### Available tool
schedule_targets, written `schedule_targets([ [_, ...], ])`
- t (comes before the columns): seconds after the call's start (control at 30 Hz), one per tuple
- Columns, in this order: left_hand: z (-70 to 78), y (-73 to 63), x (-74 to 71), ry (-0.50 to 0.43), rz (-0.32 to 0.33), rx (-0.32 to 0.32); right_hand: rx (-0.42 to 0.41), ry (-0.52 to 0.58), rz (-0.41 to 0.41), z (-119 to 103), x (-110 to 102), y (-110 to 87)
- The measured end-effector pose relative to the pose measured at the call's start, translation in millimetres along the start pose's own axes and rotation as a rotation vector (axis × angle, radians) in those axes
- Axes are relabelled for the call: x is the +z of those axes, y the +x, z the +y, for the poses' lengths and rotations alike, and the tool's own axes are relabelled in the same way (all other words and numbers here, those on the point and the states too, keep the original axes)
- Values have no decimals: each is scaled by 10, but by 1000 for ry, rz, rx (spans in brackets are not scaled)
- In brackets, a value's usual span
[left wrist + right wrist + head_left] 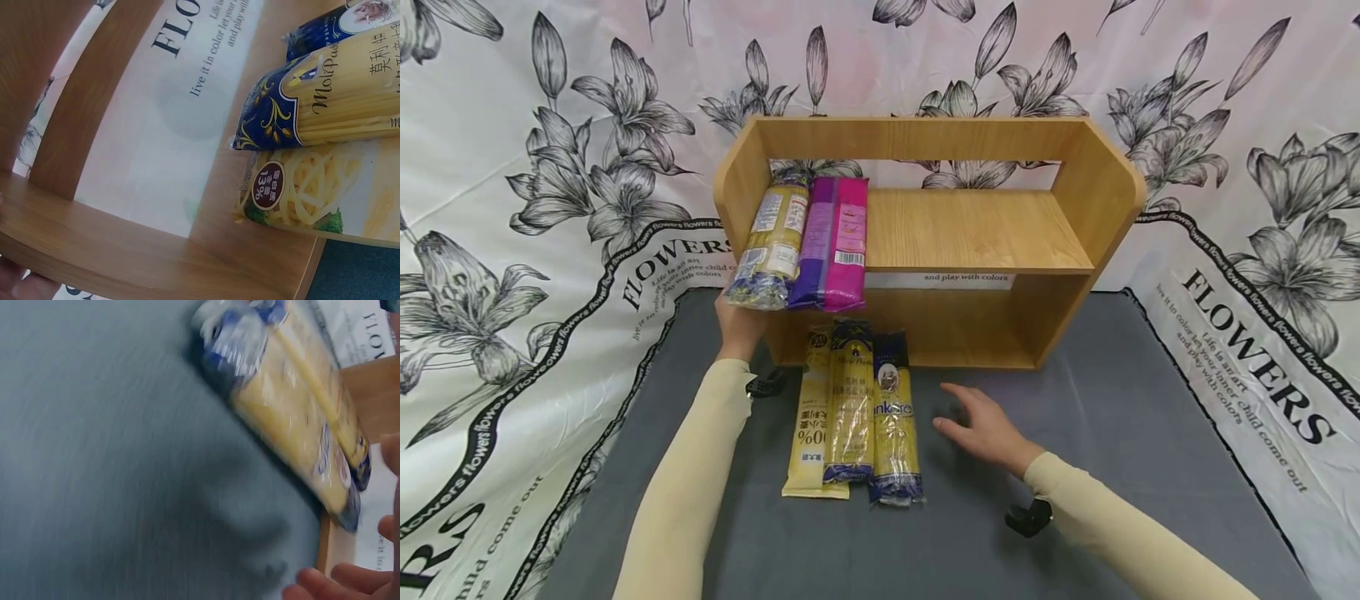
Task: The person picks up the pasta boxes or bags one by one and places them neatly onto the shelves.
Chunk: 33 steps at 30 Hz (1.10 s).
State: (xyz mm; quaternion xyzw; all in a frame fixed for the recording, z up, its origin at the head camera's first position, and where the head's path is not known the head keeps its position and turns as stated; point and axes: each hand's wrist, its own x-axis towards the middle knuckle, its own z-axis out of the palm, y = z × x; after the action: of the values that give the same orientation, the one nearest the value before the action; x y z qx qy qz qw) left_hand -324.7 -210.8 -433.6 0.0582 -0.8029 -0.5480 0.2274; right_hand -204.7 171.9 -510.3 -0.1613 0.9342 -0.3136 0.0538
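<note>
My left hand (742,327) is at the left side panel of a small two-tier wooden shelf (977,229), partly hidden under overhanging packs. In the left wrist view its fingertips (34,287) show beyond the panel's edge, with a bit of skin on the other side, gripping the panel. Above that hand, a yellow pasta pack (772,242) and a pink-and-purple pack (842,242) lean on the upper tier, side by side. My right hand (988,429) is empty, fingers loosely spread over the grey table, right of the pasta packs.
Three long pasta packs lie in front of the shelf: a pale yellow one (805,433), a blue-ended one (852,408) overlapping it, and another blue-ended one (895,425) on the right. Their far ends reach the lower tier. Flower-printed cloth (587,167) hangs behind and beside the grey table (962,542).
</note>
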Motion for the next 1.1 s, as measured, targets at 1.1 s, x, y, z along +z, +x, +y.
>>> schedule_targets([
  [1.1, -27, -18, 52, -117, 61, 18, 222, 237, -47, -536, 675, 455],
])
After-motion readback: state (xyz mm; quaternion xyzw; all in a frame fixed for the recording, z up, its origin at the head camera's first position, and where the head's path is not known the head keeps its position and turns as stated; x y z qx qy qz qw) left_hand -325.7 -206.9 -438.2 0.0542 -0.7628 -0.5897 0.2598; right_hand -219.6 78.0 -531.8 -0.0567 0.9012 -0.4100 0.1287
